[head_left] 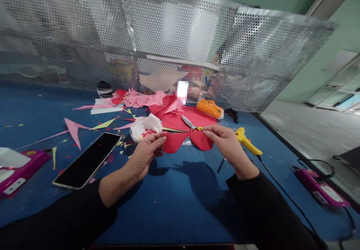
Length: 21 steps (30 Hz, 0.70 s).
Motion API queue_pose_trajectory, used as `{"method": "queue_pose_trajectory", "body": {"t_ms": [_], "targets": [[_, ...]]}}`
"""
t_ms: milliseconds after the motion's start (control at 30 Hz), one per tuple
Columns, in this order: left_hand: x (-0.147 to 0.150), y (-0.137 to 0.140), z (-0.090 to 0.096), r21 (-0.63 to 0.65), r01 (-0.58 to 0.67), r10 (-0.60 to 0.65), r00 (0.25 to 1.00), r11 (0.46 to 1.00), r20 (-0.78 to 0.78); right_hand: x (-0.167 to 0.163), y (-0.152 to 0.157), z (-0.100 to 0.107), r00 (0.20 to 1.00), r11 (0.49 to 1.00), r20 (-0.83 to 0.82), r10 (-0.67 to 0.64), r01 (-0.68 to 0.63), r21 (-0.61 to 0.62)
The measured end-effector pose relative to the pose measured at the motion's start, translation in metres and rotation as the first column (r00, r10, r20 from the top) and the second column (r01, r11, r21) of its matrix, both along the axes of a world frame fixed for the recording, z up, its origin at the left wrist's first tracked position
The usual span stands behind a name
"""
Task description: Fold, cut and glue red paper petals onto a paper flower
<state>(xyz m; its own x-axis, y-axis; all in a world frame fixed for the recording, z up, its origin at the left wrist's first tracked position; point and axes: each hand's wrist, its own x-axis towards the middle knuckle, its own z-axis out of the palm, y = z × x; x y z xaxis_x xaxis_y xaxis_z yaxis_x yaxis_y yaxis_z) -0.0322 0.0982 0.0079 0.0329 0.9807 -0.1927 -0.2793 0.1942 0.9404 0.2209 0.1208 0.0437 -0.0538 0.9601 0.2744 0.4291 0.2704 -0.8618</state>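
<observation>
A red paper cutout [174,143] with two rounded lobes and a notch between them is stretched between my hands above the blue table. My left hand [146,153] pinches its left end between thumb and fingers. At its right end, my right hand [226,145] pinches the upper corner. Just behind the cutout, scissors [189,122] with yellow handles lie on red paper sheets [199,115], the handles partly hidden near my right fingertips. Left of the cutout stands a white paper-lined bowl [144,126] holding small red bits.
A yellow glue gun [247,142] with a black cord lies right of my right hand. On the left are a phone [88,160], pink paper scraps [73,133] and a purple power strip [28,167]. An orange packet [210,108] sits before the perforated metal screen [174,28].
</observation>
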Motion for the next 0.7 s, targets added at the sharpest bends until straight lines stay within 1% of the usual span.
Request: {"method": "queue_pose_trajectory", "body": {"t_ms": [67, 133, 167, 200, 233, 267, 300, 333, 367, 400, 467, 533, 600, 700], "targets": [[0.0, -0.002, 0.001, 0.058, -0.023, 0.027, 0.997, 0.998, -0.067, 0.005, -0.001, 0.004, 1.0, 1.0, 0.011, -0.001, 0.001, 0.014], [-0.001, -0.006, 0.004, 0.193, -0.072, 0.112, 0.972, 0.979, -0.206, 0.008, -0.004, 0.008, 1.0, 1.0, 0.029, 0.006, -0.007, 0.019], [-0.002, -0.009, 0.007, 0.292, -0.088, 0.176, 0.941, 0.952, -0.289, 0.009, -0.005, 0.01, 0.999, 1.0, 0.04, 0.021, -0.021, 0.015], [-0.002, -0.012, 0.01, 0.402, -0.079, 0.241, 0.897, 0.912, -0.371, 0.01, -0.006, 0.011, 0.998, 0.999, 0.053, 0.045, -0.046, 0.004], [-0.003, -0.015, 0.013, 0.507, -0.043, 0.304, 0.843, 0.861, -0.443, 0.01, -0.008, 0.011, 0.994, 0.997, 0.068, 0.08, -0.079, -0.014], [-0.003, -0.018, 0.015, 0.59, 0.017, 0.349, 0.793, 0.807, -0.5, 0.009, -0.009, 0.011, 0.989, 0.992, 0.081, 0.121, -0.119, -0.038], [-0.004, -0.021, 0.017, 0.64, 0.089, 0.37, 0.751, 0.763, -0.546, 0.007, -0.011, 0.009, 0.982, 0.985, 0.089, 0.164, -0.158, -0.066], [-0.004, -0.023, 0.018, 0.655, 0.161, 0.365, 0.721, 0.738, -0.589, 0.005, -0.012, 0.007, 0.975, 0.977, 0.09, 0.204, -0.196, -0.09], [-0.003, -0.024, 0.018, 0.637, 0.229, 0.332, 0.699, 0.736, -0.634, 0.003, -0.013, 0.003, 0.968, 0.968, 0.086, 0.236, -0.227, -0.105], [-0.003, -0.025, 0.018, 0.592, 0.291, 0.271, 0.682, 0.752, -0.679, 0.001, -0.014, 0.0, 0.962, 0.962, 0.084, 0.261, -0.251, -0.112], [-0.001, -0.025, 0.015, 0.453, 0.394, 0.091, 0.666, 0.799, -0.741, -0.002, -0.016, -0.006, 0.952, 0.957, 0.113, 0.284, -0.273, -0.102], [0.002, -0.025, 0.013, 0.34, 0.451, -0.061, 0.67, 0.826, -0.74, -0.002, -0.014, -0.005, 0.945, 0.967, 0.204, 0.254, -0.245, -0.07], [0.004, -0.025, 0.011, 0.298, 0.458, -0.123, 0.689, 0.838, -0.715, -0.002, -0.007, 0.003, 0.935, 0.982, 0.304, 0.184, -0.188, -0.017], [0.007, -0.027, 0.009, 0.303, 0.444, -0.111, 0.695, 0.843, -0.71, -0.008, 0.02, 0.024, 0.929, 0.993, 0.364, 0.07, -0.099, 0.063]]}}
